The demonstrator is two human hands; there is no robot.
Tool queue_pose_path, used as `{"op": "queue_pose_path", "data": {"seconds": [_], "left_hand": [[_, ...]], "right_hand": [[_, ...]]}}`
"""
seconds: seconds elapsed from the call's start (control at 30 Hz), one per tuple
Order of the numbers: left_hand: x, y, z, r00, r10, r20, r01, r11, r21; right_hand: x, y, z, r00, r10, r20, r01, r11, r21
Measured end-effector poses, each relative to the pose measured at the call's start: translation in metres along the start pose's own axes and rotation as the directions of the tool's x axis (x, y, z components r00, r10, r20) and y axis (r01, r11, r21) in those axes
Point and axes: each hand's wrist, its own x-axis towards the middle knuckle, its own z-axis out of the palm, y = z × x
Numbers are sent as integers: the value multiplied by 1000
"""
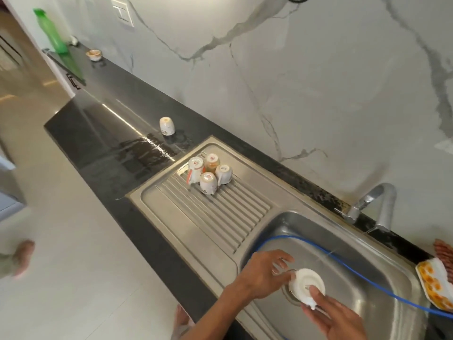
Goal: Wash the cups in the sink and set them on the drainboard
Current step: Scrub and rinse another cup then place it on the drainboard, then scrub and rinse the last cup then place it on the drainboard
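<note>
Both hands work low in the frame over the steel sink (367, 244): the left hand (263, 273) and right hand (335, 315) have their fingers (316, 296) curled round a white cup (307, 288), turned bottom-up above the drain. Up on the ribbed drainboard (220, 217), four washed cups (209, 175) stand upside down. One more inverted cup (167, 125) sits on the wet table (110, 133), mid-left. By my guess, this is among the last to rinse.

Home kitchen. Dark stone surface (103, 123) runs toward 10 o'clock along a marble-look wall (269, 69); steel sink (367, 253) with ribbed drainboard (220, 217), chrome tap (382, 207) at 2 o'clock, washed cups (208, 175) upturned, pale tiled floor (85, 241).
</note>
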Motion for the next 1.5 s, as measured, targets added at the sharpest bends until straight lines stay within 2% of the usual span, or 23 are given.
{"op": "queue_pose_path", "data": {"seconds": [0.03,0.13,0.37,0.47,0.6,0.8,1.07,1.4,1.5], "left_hand": [[1,-1,-10,1000,-1,2,1,1000,-17],[12,-17,-56,999,5,-53,-8,998,-59],[30,-91,-216,978,-46,-203,25,994,-103],[41,-112,-276,977,-90,-194,66,989,-130],[56,-124,-322,986,-94,-138,77,990,-119],[75,-160,-356,985,-143,-96,136,988,-68],[94,-196,-384,979,-200,-28,200,979,26],[101,-199,-397,968,-248,-35,246,968,-55],[105,-200,-403,963,-268,-35,263,960,-99]], "right_hand": [[-5,10,13,997,-75,33,77,993,-88],[11,33,77,979,-125,158,143,984,-109],[41,100,248,961,-172,219,203,970,-132],[44,118,309,961,-188,203,216,968,-125],[40,122,357,965,-194,177,212,973,-94],[53,144,413,975,-202,91,217,951,-220],[68,170,450,987,-162,1,151,920,-362],[81,164,471,976,-205,-72,135,831,-540],[78,167,472,940,-316,-127,164,746,-645]]}}
